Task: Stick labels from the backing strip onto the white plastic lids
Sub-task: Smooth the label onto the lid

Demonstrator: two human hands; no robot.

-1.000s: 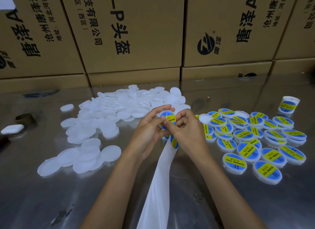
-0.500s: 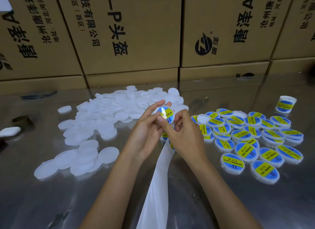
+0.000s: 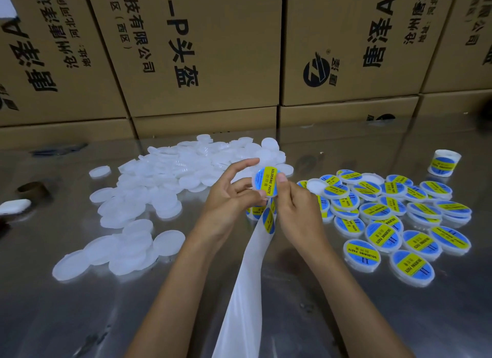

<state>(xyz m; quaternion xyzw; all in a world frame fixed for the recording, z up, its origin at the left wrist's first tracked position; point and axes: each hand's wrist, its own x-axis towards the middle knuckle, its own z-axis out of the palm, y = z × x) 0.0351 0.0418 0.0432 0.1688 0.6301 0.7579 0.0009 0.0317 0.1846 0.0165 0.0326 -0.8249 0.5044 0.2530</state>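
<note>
A white lid (image 3: pixel 265 181) with a blue and yellow label on it is held up between both hands above the steel table. My left hand (image 3: pixel 230 197) grips its left edge with fingers and thumb. My right hand (image 3: pixel 295 205) pinches its right side, thumb pressed on the label. The white backing strip (image 3: pixel 243 291) hangs down from under the hands toward me, with a blue and yellow label (image 3: pixel 268 221) still on it just below them. How the strip is held is hidden.
A heap of plain white lids (image 3: pixel 149 195) lies left of the hands. Several labelled lids (image 3: pixel 386 219) spread out on the right. A label roll (image 3: pixel 443 162) stands at the far right. Cardboard boxes (image 3: pixel 202 51) wall the back. A brown ring (image 3: pixel 33 189) sits far left.
The lid has been turned so its labelled face points at me, and the right thumb has slid onto the label's right side. Both hands stay in about the same place.
</note>
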